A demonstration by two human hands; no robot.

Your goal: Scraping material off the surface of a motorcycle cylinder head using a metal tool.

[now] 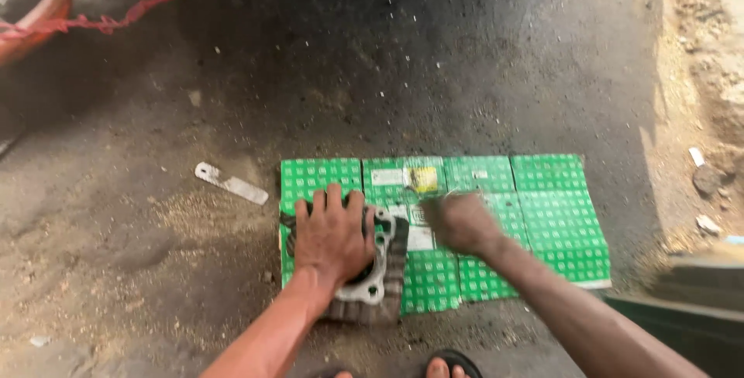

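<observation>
Under your hands a flattened green patterned cardboard carton (542, 215) lies spread on the dark, gritty ground (465, 76), with a small yellow label (423, 180) and pale rectangular stickers near its upper middle; left of the carton lies a flat pale metal strip (231, 183), and far up-left of it a red twisted cord (132, 12) runs past an orange curved rim (46, 14). On the carton's left end sits a grey finned metal engine cylinder (376, 289), and your left hand (333, 235) presses flat on top of it, fingers spread, not clenched. Your right hand (461, 223) hovers blurred over the carton's middle, just right of the cylinder, so you cannot tell its grip.
</observation>
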